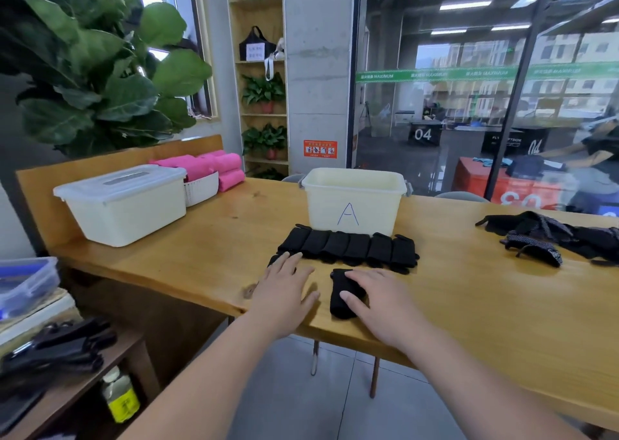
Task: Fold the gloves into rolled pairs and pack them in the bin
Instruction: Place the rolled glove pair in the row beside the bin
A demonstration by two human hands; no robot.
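Our right hand (380,300) presses flat, fingers uncurled, on the rolled pair (336,307), long axis pointing away toward bin (321,205); left hand (286,288) lies spread on table (469,292) just beside it.

- Single view: a wide-angle camera worn on the person's head, looking forward and down over the near edge of the wooden table (469,299).
- Nearness: close to the work. Both forearms enter from the bottom edge, and the left hand (284,292) and right hand (378,302) lie just below the frame's centre.
- Facing: across the table toward the bin (321,205) marked "A" and the glass wall (485,104) beyond it.
- Lens: straight lines bow toward the frame edges.
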